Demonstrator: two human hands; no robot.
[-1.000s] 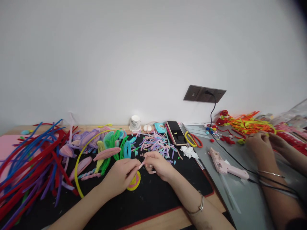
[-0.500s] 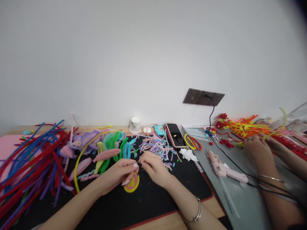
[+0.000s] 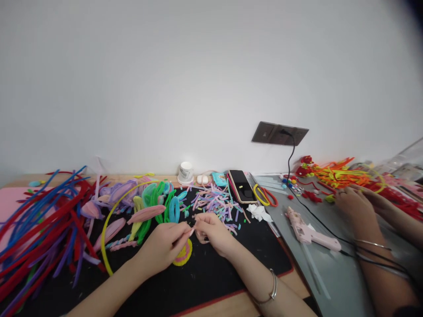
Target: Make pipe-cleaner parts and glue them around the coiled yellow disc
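Note:
My left hand (image 3: 165,244) and my right hand (image 3: 213,231) meet above the black mat, fingertips pinched close together. Between them is something tiny and mostly covered by the fingers; I cannot make out what it is. Just below the fingertips lies a round yellow and pink fuzzy disc (image 3: 183,255), partly hidden by my left hand. Beyond my hands are a pink fuzzy petal shape (image 3: 146,215), blue pipe-cleaner loops (image 3: 174,209) and a scatter of short pastel pipe-cleaner pieces (image 3: 216,200).
Long red, blue and purple pipe cleaners (image 3: 42,220) heap on the left. A paper cup (image 3: 186,171), a phone (image 3: 243,187) and scissors (image 3: 264,196) stand along the back. To the right lies a pink glue gun (image 3: 310,235); another person's hands (image 3: 357,204) work beyond it.
My left hand has turned over, its back now towards me and its fingers curled in. My right fingers have curled more. The other person's yellow strip has bent downward.

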